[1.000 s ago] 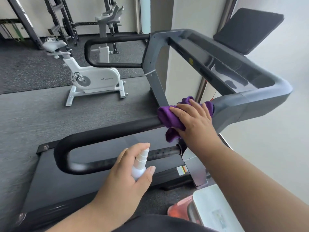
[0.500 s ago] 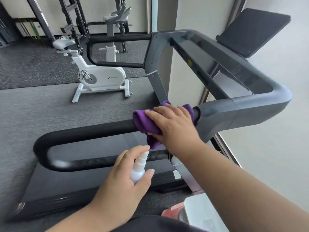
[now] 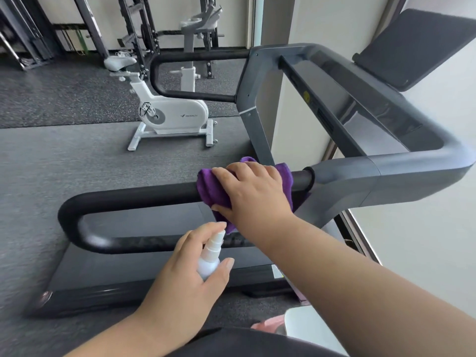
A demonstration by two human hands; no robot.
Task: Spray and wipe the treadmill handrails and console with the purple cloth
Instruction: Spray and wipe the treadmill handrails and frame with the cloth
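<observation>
My right hand (image 3: pixel 253 194) presses the purple cloth (image 3: pixel 208 188) around the near black handrail (image 3: pixel 134 199) of the treadmill, a short way left of where the rail meets the grey frame (image 3: pixel 360 179). Below it, my left hand (image 3: pixel 185 274) grips a small white spray bottle (image 3: pixel 210 256), nozzle up, index finger over the top. The far handrail (image 3: pixel 195 55) loops at the other side. The grey console (image 3: pixel 360 99) runs between them, with a dark screen panel (image 3: pixel 417 47) above it.
The treadmill belt (image 3: pixel 144 217) lies under the near rail. A white exercise bike (image 3: pixel 164 112) stands on the grey floor beyond. Dark racks (image 3: pixel 139 29) line the back wall. A pink and white object (image 3: pixel 291 328) sits near my right forearm. A white wall is at the right.
My right hand has slid the purple cloth leftward along the near handrail, away from the grey frame joint. My left hand keeps the spray bottle in much the same place.
</observation>
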